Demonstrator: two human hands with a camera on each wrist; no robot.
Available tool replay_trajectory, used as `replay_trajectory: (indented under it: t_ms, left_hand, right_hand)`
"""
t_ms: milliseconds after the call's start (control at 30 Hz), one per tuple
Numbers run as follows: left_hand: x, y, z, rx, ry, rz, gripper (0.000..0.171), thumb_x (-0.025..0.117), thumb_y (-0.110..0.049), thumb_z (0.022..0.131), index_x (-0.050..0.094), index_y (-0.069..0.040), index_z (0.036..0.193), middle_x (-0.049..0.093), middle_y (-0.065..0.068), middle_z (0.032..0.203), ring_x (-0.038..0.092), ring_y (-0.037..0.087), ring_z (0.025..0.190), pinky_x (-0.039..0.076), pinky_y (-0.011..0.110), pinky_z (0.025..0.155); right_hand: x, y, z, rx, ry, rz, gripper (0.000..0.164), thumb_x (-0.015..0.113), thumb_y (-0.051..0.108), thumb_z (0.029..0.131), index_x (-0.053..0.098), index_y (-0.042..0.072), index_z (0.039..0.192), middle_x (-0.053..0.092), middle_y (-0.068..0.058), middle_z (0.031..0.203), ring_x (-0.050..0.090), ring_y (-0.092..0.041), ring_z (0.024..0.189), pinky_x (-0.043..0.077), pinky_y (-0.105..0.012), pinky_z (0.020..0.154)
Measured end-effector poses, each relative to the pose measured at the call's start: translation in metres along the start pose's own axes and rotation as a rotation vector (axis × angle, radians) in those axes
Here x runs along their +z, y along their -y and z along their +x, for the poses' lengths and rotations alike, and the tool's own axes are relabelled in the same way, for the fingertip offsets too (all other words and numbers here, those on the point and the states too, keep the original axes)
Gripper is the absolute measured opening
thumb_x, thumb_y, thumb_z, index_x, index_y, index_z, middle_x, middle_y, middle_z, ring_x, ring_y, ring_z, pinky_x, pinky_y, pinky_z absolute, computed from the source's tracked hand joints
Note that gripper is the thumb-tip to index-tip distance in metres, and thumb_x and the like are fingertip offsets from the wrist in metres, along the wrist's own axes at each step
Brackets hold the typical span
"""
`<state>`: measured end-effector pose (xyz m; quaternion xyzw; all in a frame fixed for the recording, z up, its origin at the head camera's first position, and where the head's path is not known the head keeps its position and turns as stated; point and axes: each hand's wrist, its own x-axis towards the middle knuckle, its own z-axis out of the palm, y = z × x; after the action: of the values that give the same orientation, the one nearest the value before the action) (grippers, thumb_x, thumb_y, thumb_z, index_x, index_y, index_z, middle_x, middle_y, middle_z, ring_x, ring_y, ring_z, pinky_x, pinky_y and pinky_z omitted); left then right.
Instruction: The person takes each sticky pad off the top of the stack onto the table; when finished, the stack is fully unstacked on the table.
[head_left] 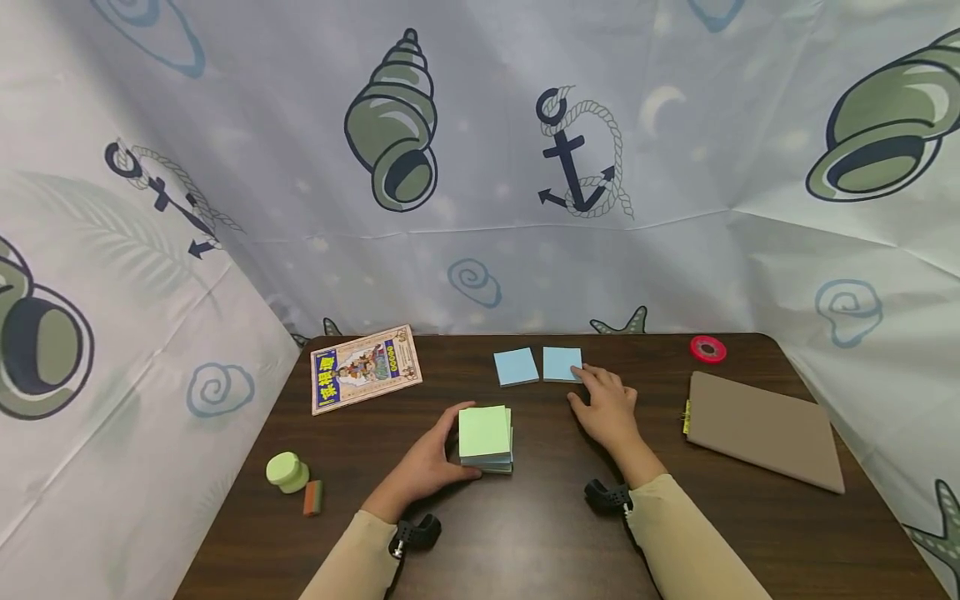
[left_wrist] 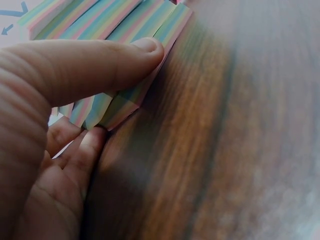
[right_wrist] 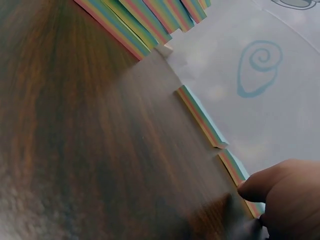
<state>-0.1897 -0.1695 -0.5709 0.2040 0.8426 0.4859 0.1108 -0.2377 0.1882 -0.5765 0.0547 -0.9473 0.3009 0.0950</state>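
A stack of sticky note pads, pale green on top with striped sides, stands mid-table. My left hand grips it from the left, thumb along the near side and fingers around the left and far sides. In the left wrist view the thumb lies across the striped edges. Farther back lie two blue-topped sticky note pads side by side, the left one slightly turned. My right hand reaches the right blue pad, its fairly straight index finger touching the pad's right side.
A printed booklet lies at the back left. Nearer on the left are round pale-green containers and a small orange-and-green block. A red round object and a brown-grey laptop-like slab lie right. Patterned cloth hangs behind the table.
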Motion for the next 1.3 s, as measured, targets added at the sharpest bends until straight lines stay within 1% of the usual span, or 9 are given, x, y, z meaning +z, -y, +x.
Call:
replay_trajectory:
  t_ms: [167, 300, 467, 533, 667, 733, 800, 1000, 1300]
  left_hand:
    - [-0.001, 0.0, 0.0, 0.003, -0.014, 0.01, 0.116, 0.101, -0.019, 0.078, 0.032, -0.027, 0.171, 0.054, -0.004, 0.159, 0.053, 0.02, 0.15, 0.043, 0.056, 0.123]
    - [-0.001, 0.0, 0.0, 0.005, -0.004, -0.005, 0.115, 0.1, -0.017, 0.08, 0.031, -0.027, 0.171, 0.053, -0.004, 0.159, 0.054, 0.019, 0.149, 0.045, 0.051, 0.123]
    - [-0.001, -0.001, -0.001, 0.008, 0.009, -0.028, 0.115, 0.1, -0.015, 0.08, 0.03, -0.026, 0.172, 0.052, -0.003, 0.16, 0.053, 0.02, 0.15, 0.046, 0.045, 0.123]
    - [-0.001, 0.0, -0.001, 0.01, 0.007, -0.027, 0.115, 0.1, -0.015, 0.08, 0.031, -0.026, 0.172, 0.052, -0.002, 0.16, 0.053, 0.02, 0.149, 0.046, 0.046, 0.123]
    - [-0.001, 0.001, 0.0, 0.016, 0.004, -0.017, 0.115, 0.1, -0.016, 0.08, 0.031, -0.026, 0.171, 0.054, -0.002, 0.159, 0.054, 0.02, 0.148, 0.046, 0.05, 0.124]
    - [-0.001, 0.001, 0.001, 0.017, 0.003, -0.013, 0.115, 0.1, -0.016, 0.08, 0.031, -0.026, 0.171, 0.054, -0.002, 0.158, 0.054, 0.02, 0.148, 0.045, 0.052, 0.124]
    - [-0.001, 0.002, 0.001, 0.018, 0.003, -0.009, 0.115, 0.1, -0.016, 0.08, 0.031, -0.026, 0.171, 0.055, -0.002, 0.158, 0.054, 0.019, 0.148, 0.045, 0.052, 0.124]
    - [-0.001, 0.003, 0.001, 0.017, 0.002, -0.009, 0.115, 0.1, -0.018, 0.08, 0.032, -0.028, 0.171, 0.055, -0.003, 0.157, 0.053, 0.019, 0.148, 0.045, 0.05, 0.124]
    - [-0.001, 0.003, 0.0, 0.025, 0.021, -0.037, 0.114, 0.1, -0.018, 0.081, 0.031, -0.028, 0.171, 0.053, -0.001, 0.159, 0.052, 0.021, 0.151, 0.044, 0.053, 0.124]
  right_hand:
    - [-0.002, 0.005, 0.003, 0.004, -0.045, 0.081, 0.051, 0.07, 0.027, 0.107, 0.06, 0.016, 0.156, 0.057, -0.017, 0.157, 0.047, -0.046, 0.147, 0.028, -0.071, 0.112]
    - [-0.005, 0.014, 0.004, -0.028, -0.084, 0.13, 0.049, 0.071, 0.024, 0.107, 0.062, 0.014, 0.154, 0.061, -0.018, 0.15, 0.05, -0.045, 0.142, 0.03, -0.066, 0.107]
    - [-0.012, 0.031, 0.001, -0.077, -0.089, 0.17, 0.046, 0.072, 0.024, 0.106, 0.065, 0.015, 0.151, 0.062, -0.017, 0.143, 0.053, -0.042, 0.136, 0.033, -0.063, 0.105]
    - [-0.016, 0.038, 0.0, -0.093, -0.082, 0.185, 0.043, 0.072, 0.024, 0.106, 0.067, 0.016, 0.148, 0.064, -0.015, 0.137, 0.056, -0.039, 0.131, 0.038, -0.061, 0.106]
    - [-0.027, 0.055, -0.003, -0.128, -0.021, 0.231, 0.037, 0.072, 0.024, 0.107, 0.07, 0.016, 0.142, 0.065, -0.01, 0.12, 0.062, -0.029, 0.114, 0.051, -0.052, 0.097]
    - [-0.032, 0.064, -0.005, -0.144, 0.032, 0.251, 0.035, 0.071, 0.025, 0.107, 0.069, 0.017, 0.141, 0.065, -0.006, 0.114, 0.064, -0.024, 0.106, 0.054, -0.047, 0.09]
    - [-0.035, 0.073, -0.008, -0.166, 0.083, 0.26, 0.035, 0.071, 0.025, 0.107, 0.068, 0.018, 0.142, 0.065, -0.004, 0.111, 0.065, -0.02, 0.103, 0.055, -0.044, 0.09]
    - [-0.038, 0.096, -0.019, -0.222, 0.197, 0.275, 0.04, 0.072, 0.028, 0.108, 0.065, 0.019, 0.146, 0.063, 0.0, 0.112, 0.063, -0.012, 0.099, 0.057, -0.039, 0.089]
    - [-0.027, 0.113, -0.032, -0.274, 0.34, 0.28, 0.051, 0.074, 0.042, 0.105, 0.06, 0.023, 0.151, 0.064, 0.003, 0.115, 0.06, -0.009, 0.089, 0.052, -0.029, 0.076]
